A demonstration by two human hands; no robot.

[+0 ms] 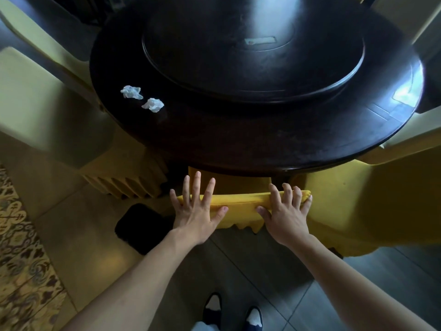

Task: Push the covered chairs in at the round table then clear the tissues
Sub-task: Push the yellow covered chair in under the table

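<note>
Two dark shoes (232, 311) stand on the grey floor tiles at the bottom of the view, and above them both forearms reach out to the nearest covered chair (241, 201). The left hand (198, 211) lies flat on the top of its backrest, fingers (195, 187) straight and spread apart. The right hand (286, 216) sits on the same edge further along, its fingers curled over the top rail and gripping it through the cloth.

The chair wears a bright yellow fabric cover with a pleated hem hanging below the rail. Its seat already reaches under the rim of the round dark worktop (238, 144), so it looks nearly pushed in. The frame beneath is probably stiff and fairly heavy, while the cover is soft and likely to slide or bunch, so the firm top rail is the sensible place to hold. More covered chairs stand to the left (35, 111) and right (372, 206) of it.

Two crumpled white tissues (143, 99) lie close together on the worktop's left side, near the rim. They should be feather-light and easily pinched up.
</note>
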